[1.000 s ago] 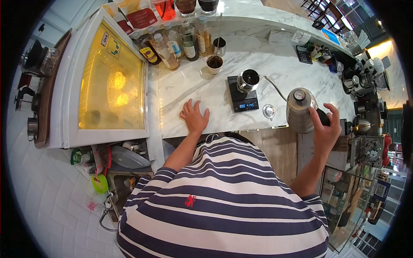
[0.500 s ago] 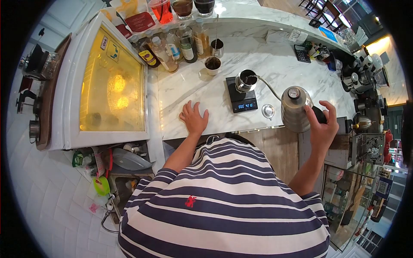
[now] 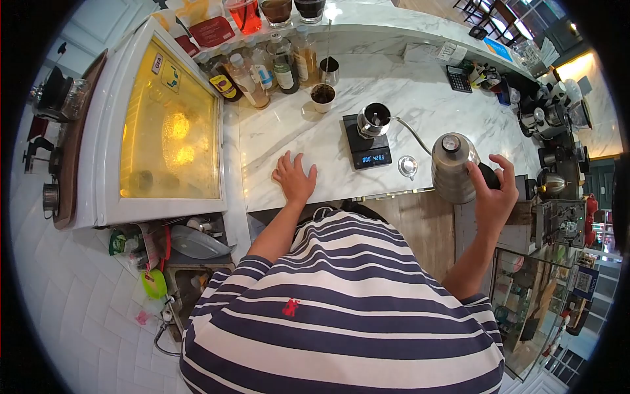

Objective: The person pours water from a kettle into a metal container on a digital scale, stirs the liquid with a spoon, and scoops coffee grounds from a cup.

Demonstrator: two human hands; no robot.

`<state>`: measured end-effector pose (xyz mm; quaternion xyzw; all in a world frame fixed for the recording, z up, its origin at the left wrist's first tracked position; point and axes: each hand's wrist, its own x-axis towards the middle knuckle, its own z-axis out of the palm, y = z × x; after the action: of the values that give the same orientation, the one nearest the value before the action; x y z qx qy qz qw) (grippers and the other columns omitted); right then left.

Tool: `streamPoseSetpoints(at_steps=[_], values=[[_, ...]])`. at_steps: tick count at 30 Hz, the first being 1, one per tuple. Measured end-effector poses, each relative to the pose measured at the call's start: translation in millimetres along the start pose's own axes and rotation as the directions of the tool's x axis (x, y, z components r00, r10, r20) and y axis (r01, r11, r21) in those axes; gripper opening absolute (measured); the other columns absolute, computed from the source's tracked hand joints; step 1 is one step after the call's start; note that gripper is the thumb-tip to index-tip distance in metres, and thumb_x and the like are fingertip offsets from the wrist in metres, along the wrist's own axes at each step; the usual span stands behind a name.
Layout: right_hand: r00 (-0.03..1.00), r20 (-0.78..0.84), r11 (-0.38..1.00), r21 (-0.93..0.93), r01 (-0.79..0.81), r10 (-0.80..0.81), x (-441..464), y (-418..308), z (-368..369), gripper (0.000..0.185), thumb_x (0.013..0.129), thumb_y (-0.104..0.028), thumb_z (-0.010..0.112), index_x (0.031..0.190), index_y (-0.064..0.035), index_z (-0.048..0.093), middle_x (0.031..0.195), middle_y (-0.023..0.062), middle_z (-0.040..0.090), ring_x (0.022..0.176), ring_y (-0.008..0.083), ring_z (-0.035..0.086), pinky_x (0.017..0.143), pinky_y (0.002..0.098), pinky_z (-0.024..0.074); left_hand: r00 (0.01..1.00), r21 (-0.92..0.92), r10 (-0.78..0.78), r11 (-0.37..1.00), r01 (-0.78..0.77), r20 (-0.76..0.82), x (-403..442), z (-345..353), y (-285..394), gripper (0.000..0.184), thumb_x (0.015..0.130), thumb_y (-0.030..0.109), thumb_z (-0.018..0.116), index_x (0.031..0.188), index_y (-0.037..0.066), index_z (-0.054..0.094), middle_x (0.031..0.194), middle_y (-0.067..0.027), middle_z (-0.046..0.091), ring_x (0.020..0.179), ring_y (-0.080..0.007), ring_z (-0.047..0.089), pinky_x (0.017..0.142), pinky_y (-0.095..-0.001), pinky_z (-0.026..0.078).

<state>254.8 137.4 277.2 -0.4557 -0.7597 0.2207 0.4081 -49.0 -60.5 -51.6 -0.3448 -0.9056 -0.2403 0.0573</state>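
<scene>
The right hand is curled round the dark handle of a metal kettle, thumb on one side, a finger or two raised. The kettle's thin spout reaches across to the rim of a metal cup with a dark inside, which sits on a black scale with lit blue digits. A small round metal lid lies on the counter between scale and kettle. The left hand rests palm down on the marble, fingers spread, well apart from the scale. Beyond it stand a paper cup of dark grounds, a metal pitcher and several bottles. Nothing stands between kettle and cup.
</scene>
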Motion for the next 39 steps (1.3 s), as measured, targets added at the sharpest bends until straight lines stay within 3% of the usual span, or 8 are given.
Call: streamPoseSetpoints(at_steps=[13, 17, 20, 23, 39], values=[[0.999, -0.031, 1.0, -0.014, 0.009, -0.01, 8.0, -10.2, 10.9, 0.036, 0.084, -0.015, 0.088, 0.111, -0.0048, 0.066, 0.067, 0.0009, 0.059, 0.063, 0.0051, 0.052, 0.058, 0.0204, 0.0398, 1.0, 0.016, 0.0, 1.0, 0.0, 0.008, -1.0, -0.4, -0.9, 0.057, 0.087, 0.041, 0.076, 0.136, 0.013, 0.064, 0.152, -0.0165, 0.046, 0.143, -0.0356, 0.035, 0.112, -0.0584, 0.024], [0.999, -0.04, 1.0, 0.0, 0.022, -0.022, 7.3, -8.7, 6.9, 0.036, 0.084, -0.016, 0.088, 0.11, -0.0049, 0.066, 0.067, 0.0012, 0.06, 0.063, 0.0052, 0.052, 0.058, 0.0206, 0.0399, 1.0, 0.004, -0.001, 1.0, 0.001, -0.001, -1.1, 2.0, -2.0, 0.057, 0.086, 0.043, 0.075, 0.134, 0.013, 0.063, 0.151, -0.0174, 0.048, 0.144, -0.0387, 0.037, 0.112, -0.0617, 0.025], [1.0, -0.002, 0.998, -0.066, 0.015, -0.016, 6.5, -3.0, 0.8, 0.033, 0.088, -0.011, 0.086, 0.113, -0.0035, 0.066, 0.071, 0.0027, 0.067, 0.069, 0.0042, 0.061, 0.061, 0.019, 0.0411, 1.0, 0.004, -0.007, 1.0, 0.006, 0.012, -0.2, 0.2, -1.0, 0.058, 0.086, 0.042, 0.075, 0.134, 0.013, 0.063, 0.152, -0.0173, 0.048, 0.144, -0.0386, 0.037, 0.112, -0.0616, 0.025], [1.0, -0.011, 0.999, -0.031, 0.02, -0.02, 4.9, -2.0, 1.8, 0.034, 0.084, -0.014, 0.088, 0.109, -0.005, 0.067, 0.066, 0.0013, 0.06, 0.063, 0.0046, 0.051, 0.058, 0.0201, 0.0391, 1.0, 0.007, -0.012, 1.0, 0.012, 0.015, 0.0, 0.3, -0.3, 0.058, 0.086, 0.042, 0.075, 0.134, 0.013, 0.063, 0.152, -0.0172, 0.048, 0.144, -0.0385, 0.036, 0.112, -0.0615, 0.025], [0.999, -0.032, 1.0, 0.005, 0.022, -0.022, 11.2, -7.3, 8.4, 0.035, 0.084, -0.013, 0.088, 0.11, -0.0043, 0.067, 0.066, 0.0001, 0.059, 0.063, 0.0046, 0.053, 0.057, 0.0203, 0.0397, 1.0, 0.031, -0.013, 0.999, 0.012, 0.022, 0.3, -0.6, 0.8, 0.058, 0.085, 0.043, 0.075, 0.134, 0.014, 0.063, 0.152, -0.0166, 0.047, 0.144, -0.0378, 0.036, 0.111, -0.0604, 0.026]])
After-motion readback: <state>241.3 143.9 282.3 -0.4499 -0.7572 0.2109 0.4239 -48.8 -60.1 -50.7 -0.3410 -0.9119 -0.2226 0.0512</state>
